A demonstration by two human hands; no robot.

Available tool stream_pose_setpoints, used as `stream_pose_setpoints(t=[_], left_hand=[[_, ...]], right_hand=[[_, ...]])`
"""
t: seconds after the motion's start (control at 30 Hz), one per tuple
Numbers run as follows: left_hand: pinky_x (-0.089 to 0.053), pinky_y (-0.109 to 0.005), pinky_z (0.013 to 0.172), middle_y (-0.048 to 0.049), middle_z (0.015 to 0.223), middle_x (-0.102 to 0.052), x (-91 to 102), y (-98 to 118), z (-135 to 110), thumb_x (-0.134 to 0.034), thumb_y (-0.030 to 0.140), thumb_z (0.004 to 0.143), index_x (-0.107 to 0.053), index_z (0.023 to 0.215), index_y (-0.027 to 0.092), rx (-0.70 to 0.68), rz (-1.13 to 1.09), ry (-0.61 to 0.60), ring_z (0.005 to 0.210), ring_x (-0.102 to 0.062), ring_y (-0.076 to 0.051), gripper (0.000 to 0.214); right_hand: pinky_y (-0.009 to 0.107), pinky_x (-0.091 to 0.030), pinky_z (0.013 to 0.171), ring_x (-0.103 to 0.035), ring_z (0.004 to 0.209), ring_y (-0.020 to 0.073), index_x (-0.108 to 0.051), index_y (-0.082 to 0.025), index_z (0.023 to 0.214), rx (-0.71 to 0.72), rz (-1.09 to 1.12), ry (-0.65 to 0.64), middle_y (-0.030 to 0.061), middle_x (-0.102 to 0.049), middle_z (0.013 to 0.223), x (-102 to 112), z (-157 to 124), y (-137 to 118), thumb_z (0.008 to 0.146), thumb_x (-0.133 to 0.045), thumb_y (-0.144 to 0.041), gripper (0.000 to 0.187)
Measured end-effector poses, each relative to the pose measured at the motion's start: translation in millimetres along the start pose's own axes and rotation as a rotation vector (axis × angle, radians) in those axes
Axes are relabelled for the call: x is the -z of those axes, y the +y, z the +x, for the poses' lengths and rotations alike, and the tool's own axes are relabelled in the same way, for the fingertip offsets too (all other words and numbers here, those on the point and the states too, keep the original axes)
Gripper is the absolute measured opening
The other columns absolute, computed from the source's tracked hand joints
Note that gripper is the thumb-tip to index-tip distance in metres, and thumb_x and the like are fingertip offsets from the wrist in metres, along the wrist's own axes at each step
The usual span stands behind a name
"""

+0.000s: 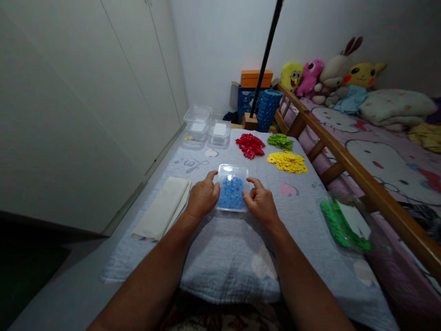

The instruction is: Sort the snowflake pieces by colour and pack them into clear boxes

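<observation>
A clear plastic box (233, 171) with a lid on it sits in front of me, and blue pieces (231, 193) show through it. My left hand (204, 195) grips the box's left side, thumb and forefinger against its edge. On the opposite side my right hand (262, 200) holds it the same way, forefinger near the upper right corner. Beyond the box lie a pile of red pieces (250, 145), a pile of yellow flat pieces (287, 162) and a smaller pile of green pieces (280, 141).
Clear containers (219, 131) stand at the back left. A folded cream cloth (161, 209) lies left of my arm. To the right rests a clear box of green pieces (344, 225) with a white label. A wooden bed rail (339, 158) borders the cloth-covered table (227, 243).
</observation>
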State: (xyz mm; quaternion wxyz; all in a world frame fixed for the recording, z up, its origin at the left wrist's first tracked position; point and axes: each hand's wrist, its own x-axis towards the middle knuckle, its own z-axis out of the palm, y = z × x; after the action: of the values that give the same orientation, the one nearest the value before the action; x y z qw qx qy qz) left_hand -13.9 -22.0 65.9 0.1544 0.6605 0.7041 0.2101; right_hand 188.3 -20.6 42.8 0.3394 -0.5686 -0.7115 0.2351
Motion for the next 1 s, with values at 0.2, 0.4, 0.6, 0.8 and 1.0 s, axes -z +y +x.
stream_pose_setpoints(t=[0.2, 0.4, 0.6, 0.8, 1.0], left_hand=[[-0.041, -0.028, 0.070, -0.0044, 0.073, -0.069, -0.4, 0, 1, -0.045, 0.028, 0.098, -0.052, 0.144, 0.016, -0.010, -0.064, -0.036, 0.069, -0.065, -0.023, 0.048], [-0.039, -0.027, 0.067, -0.0017, 0.068, -0.066, -4.5, -3, 2, -0.048, 0.031, 0.098, -0.050, 0.145, 0.016, 0.003, -0.197, -0.042, 0.063, -0.062, -0.021, 0.050], [-0.037, -0.026, 0.062, 0.0028, 0.060, -0.060, -9.8, -7, 3, -0.049, 0.032, 0.096, -0.051, 0.143, 0.016, 0.006, -0.332, -0.043, 0.056, -0.058, -0.018, 0.050], [-0.034, -0.024, 0.057, 0.0070, 0.055, -0.052, -17.5, -16, 9, -0.051, 0.039, 0.092, -0.053, 0.139, 0.016, 0.007, -0.488, -0.002, 0.049, -0.050, -0.016, 0.052], [-0.037, -0.023, 0.055, 0.0072, 0.055, -0.053, -24.6, -21, 16, -0.055, 0.044, 0.088, -0.054, 0.136, 0.014, 0.030, -0.685, 0.012, 0.047, -0.048, -0.013, 0.057]], right_hand=[[0.024, -0.034, 0.056, -0.050, 0.049, 0.0136, -0.061, -0.013, 0.129, -0.019, 0.031, -0.008, -0.0079, -0.051, 0.053, 1, 0, -2, 0.085, -0.056, -0.036, 0.050], [0.024, -0.032, 0.053, -0.046, 0.045, 0.0129, -0.061, -0.013, 0.127, -0.066, 0.100, -0.033, -0.0104, -0.046, 0.049, 0, 0, -5, 0.084, -0.057, -0.037, 0.050], [0.023, -0.031, 0.052, -0.043, 0.045, 0.0121, -0.060, -0.015, 0.127, -0.124, 0.193, -0.022, -0.0120, -0.043, 0.048, -2, 0, -3, 0.083, -0.061, -0.038, 0.050], [0.022, -0.031, 0.051, -0.042, 0.046, 0.0116, -0.058, -0.015, 0.129, -0.127, 0.284, 0.027, -0.0128, -0.041, 0.050, -10, 2, 1, 0.084, -0.061, -0.039, 0.051], [0.022, -0.031, 0.052, -0.041, 0.047, 0.0110, -0.057, -0.015, 0.128, -0.139, 0.377, 0.078, -0.0138, -0.037, 0.051, -21, 5, 3, 0.083, -0.063, -0.041, 0.051]])
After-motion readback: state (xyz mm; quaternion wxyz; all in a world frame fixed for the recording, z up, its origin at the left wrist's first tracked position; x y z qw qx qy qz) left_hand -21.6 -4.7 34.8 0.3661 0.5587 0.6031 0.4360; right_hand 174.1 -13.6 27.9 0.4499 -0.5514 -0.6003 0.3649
